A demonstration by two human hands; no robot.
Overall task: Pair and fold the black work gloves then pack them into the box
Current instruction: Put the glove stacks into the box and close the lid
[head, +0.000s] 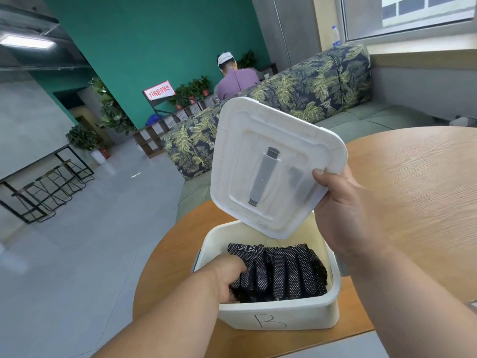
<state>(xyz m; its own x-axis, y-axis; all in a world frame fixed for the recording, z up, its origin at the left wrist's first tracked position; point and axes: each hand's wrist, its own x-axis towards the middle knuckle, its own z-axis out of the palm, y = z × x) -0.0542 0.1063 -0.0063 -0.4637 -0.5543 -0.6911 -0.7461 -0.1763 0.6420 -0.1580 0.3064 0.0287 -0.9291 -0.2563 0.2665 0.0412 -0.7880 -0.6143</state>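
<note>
A white box [278, 316] marked "B" stands on the round wooden table [413, 192]. Black work gloves with white dots [286, 272] lie inside it, several fingers pointing toward me. My left hand [224, 275] reaches into the box at its left side, fingers curled round the gloves' near-left edge. My right hand [346, 215] grips the right rim of the white lid [273, 166], thumb on the inner face. The lid is tilted up above the box's far edge, its underside facing me, with a grey handle bar showing through.
A leaf-patterned sofa [309, 91] with green seat cushions stands just behind the table. A person in a purple shirt [236, 82] sits beyond it, back turned. Black metal stools [54, 187] and potted plants stand at the left on the grey floor.
</note>
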